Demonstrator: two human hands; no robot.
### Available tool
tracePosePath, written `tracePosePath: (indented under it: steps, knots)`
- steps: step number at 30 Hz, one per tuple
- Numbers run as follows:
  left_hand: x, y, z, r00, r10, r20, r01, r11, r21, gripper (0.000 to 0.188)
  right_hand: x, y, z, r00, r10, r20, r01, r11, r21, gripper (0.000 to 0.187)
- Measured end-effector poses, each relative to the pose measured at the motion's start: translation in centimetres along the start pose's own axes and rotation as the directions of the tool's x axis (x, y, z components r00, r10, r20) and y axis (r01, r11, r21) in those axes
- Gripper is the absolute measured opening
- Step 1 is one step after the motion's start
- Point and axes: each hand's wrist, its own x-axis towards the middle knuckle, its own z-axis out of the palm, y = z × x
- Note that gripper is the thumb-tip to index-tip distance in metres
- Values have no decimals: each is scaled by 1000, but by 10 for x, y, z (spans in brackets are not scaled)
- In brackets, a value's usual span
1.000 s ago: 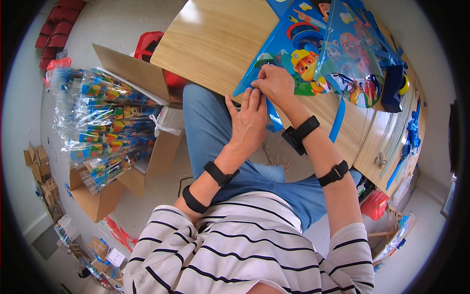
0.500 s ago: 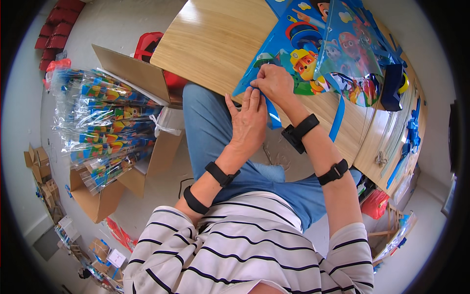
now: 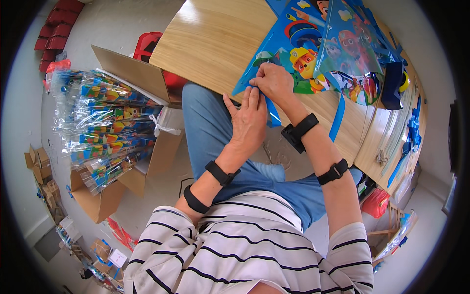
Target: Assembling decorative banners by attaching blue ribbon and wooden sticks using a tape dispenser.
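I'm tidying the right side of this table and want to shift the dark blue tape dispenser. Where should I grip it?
Probably across the near end of the dark blue tape dispenser's body, coming from the wearer's side: the block runs lengthwise away from the wearer, that end looks uncovered, a glossy printed sheet crowds its left, and a yellow round part sits on its right.

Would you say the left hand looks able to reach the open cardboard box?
Probably yes, but only over the left leg, which lies between the left hand and the cardboard box.
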Motion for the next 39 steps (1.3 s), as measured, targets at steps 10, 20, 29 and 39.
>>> tracePosePath:
  steps: [10, 20, 29, 39]
  knots:
    - [-1, -1, 0, 1000, 13, -7, -13, 1000, 24, 59, 2, 0, 1, 1000, -1, 17, 1, 1000, -4, 22]
    - [4, 3, 0, 998, 58, -32, -57, 997, 51, 47, -19, 79, -53, 953, 73, -296, 71, 890, 450, 21]
    - [-1, -5, -9, 995, 5, 102, -16, 994, 106, 60, -108, 274, -190, 341, 811, -476, -75, 528, 846, 50]
    - [1, 1, -6, 991, 22, 135, -40, 990, 133, 66, -99, 336, -284, 484, 824, -296, -41, 360, 932, 36]
